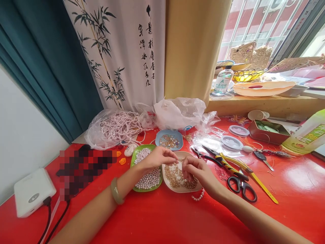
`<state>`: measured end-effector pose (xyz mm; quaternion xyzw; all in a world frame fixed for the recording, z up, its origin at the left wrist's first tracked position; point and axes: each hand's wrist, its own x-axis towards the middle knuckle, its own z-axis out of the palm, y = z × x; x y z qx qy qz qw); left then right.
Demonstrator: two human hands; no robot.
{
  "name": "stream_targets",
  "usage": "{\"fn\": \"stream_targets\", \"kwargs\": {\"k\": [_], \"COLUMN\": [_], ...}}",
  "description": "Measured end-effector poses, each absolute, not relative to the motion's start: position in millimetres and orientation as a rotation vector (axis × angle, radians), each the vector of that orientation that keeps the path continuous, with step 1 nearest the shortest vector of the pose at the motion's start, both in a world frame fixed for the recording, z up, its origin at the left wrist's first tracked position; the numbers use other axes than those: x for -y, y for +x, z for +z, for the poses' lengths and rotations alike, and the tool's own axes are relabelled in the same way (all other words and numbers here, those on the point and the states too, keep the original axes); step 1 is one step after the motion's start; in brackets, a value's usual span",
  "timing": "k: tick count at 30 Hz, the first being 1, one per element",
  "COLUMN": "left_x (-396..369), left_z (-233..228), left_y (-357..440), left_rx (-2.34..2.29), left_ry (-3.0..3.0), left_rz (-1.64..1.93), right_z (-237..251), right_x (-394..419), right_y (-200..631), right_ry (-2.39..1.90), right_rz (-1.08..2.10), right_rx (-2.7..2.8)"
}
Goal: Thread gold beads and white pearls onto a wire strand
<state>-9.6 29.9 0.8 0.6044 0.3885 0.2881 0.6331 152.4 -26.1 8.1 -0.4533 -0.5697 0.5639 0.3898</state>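
Over the green tray [158, 184] of pearly white beads [148, 179], my left hand [160, 158] reaches toward the cream tray [175, 190]. Its thumb and fingertips come together; anything pinched there is too small to see. My right hand [196, 168] is curled closed above the cream tray's small gold beads [174, 179], fingertips facing the left hand's. Whatever it pinches is hidden. A short strand of pearl beads [199, 197] shows below the right wrist, by the cream tray's rim; its link to the hand is out of sight. A bangle [117, 191] circles my left wrist.
Behind stand a blue tray [169, 135] of mixed beads and a plastic bag of pearl strands [119, 127]. On the right lie pliers [224, 162], black scissors [242, 188], yellow tweezers [254, 174], a tin box [269, 132] and a bottle [308, 135]. A white device [34, 191] sits left.
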Motion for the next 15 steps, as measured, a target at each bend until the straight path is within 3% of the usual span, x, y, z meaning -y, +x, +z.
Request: {"fn": "stream_targets", "kwargs": {"k": [7, 15], "left_x": [-30, -27], "left_z": [2, -7], "left_y": [-10, -11], "left_rx": [-0.889, -1.044], "left_ry": [1.349, 1.970], "left_rz": [0.647, 0.579], "right_z": [1, 4], "right_x": [24, 24], "right_y": [154, 154], "right_ry": [-1.165, -1.153], "right_rz": [1.446, 1.399], "right_rx": [1.481, 1.460]}}
